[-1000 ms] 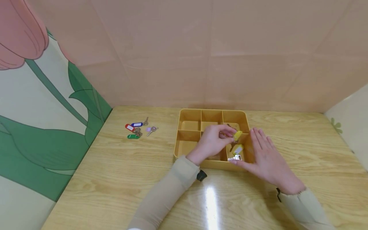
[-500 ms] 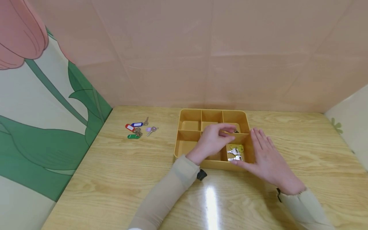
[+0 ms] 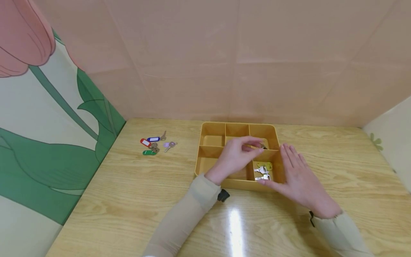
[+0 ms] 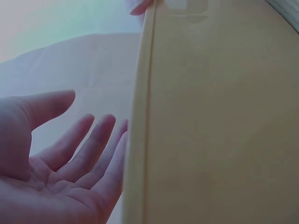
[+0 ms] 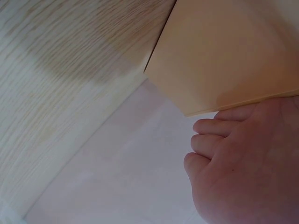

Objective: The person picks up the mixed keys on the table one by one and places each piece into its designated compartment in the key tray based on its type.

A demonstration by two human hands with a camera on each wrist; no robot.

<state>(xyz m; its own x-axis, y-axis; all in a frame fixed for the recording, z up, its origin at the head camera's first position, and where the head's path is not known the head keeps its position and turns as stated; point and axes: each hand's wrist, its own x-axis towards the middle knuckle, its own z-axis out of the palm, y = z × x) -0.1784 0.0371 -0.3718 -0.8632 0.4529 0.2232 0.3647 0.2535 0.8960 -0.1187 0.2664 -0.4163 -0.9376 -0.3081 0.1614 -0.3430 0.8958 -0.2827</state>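
Silver keys [image 3: 262,170] lie right of the middle of the frame, on the floor of the box's lower right part, with yellow tags [image 3: 269,166] just behind them. If the right grip [image 3: 302,182] pushes too hard on the side, the yellow box [image 3: 240,184] might slide over the worktop [image 3: 144,200]. A low swing of the left arm could make the black bit [image 3: 223,195] by its wrist bump the box's front. Fingers dipping back in could also catch a key ring and pull two keys up at once. The left grip [image 3: 236,153] looks let go, with loose, parted fingers and nothing in it. It is over the box, up and left of the silver keys, not touching them. Past its fingertips, a dark key [image 3: 263,146] peeks out in the upper right part. The right grip is flat along the box's right wall, thumb near the silver keys.
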